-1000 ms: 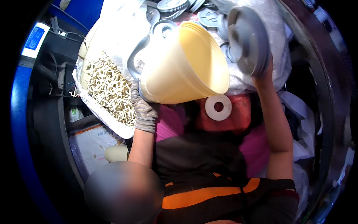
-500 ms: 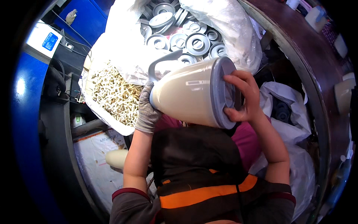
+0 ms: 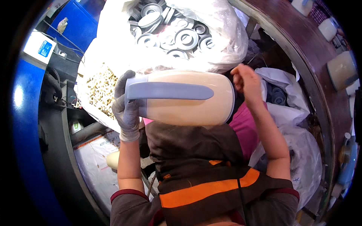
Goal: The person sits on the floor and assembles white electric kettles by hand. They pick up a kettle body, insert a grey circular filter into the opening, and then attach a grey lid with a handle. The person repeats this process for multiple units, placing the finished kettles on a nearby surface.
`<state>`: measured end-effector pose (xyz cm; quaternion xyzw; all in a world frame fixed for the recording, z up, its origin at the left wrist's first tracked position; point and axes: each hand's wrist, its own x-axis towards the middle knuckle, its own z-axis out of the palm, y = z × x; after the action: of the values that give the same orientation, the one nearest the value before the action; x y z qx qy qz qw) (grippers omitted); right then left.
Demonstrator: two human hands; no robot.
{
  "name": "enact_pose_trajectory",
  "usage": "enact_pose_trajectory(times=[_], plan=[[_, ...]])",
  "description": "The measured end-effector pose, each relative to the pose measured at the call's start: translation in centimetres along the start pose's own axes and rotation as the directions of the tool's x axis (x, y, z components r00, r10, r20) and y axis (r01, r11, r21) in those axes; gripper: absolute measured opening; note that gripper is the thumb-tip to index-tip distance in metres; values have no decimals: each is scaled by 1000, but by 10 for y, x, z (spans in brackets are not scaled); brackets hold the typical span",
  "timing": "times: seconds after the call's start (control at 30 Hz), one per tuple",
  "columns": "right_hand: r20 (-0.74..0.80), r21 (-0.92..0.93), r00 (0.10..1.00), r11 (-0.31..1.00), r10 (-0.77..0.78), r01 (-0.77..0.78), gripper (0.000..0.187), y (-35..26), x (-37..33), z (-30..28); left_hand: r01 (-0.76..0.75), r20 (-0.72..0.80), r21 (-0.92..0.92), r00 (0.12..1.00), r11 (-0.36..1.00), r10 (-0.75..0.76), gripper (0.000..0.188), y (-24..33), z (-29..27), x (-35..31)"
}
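Observation:
A cream jug [image 3: 181,113] with a grey-blue handle [image 3: 169,91] lies sideways in front of my chest, the handle turned up toward me. My left hand [image 3: 127,113], in a grey glove, is closed around the grey collar at the jug's left end. My bare right hand [image 3: 247,83] is just beyond the jug's wide right end, apart from it. Its fingers are loosely bent, and I see nothing in them.
Beyond the jug a clear plastic bag [image 3: 226,41] holds many round grey lids [image 3: 186,39]. At its left is a sack of small cream pieces [image 3: 100,90]. Right of me, a white bag [image 3: 301,101] holds dark grey round parts [image 3: 278,96]; more jugs [image 3: 342,70] line a brown bench [image 3: 301,49].
The jug has turned about its length, bringing its handle from the far side to the top. My right hand has let go of the jug's wide end. My left hand has shifted left.

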<state>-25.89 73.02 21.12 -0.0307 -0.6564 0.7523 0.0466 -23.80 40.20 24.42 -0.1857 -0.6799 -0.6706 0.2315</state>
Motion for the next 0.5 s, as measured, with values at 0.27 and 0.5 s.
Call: enact_pose_trajectory(times=[0.27, 0.5], plan=[[532, -551, 797, 596, -288, 583, 30, -68, -53, 46, -106, 236, 187, 970, 977, 60, 41, -1, 29, 6], [-127, -715, 913, 674, -389, 188, 34, -62, -9, -138, 342, -267, 195, 920, 919, -286, 33, -35, -155, -3]])
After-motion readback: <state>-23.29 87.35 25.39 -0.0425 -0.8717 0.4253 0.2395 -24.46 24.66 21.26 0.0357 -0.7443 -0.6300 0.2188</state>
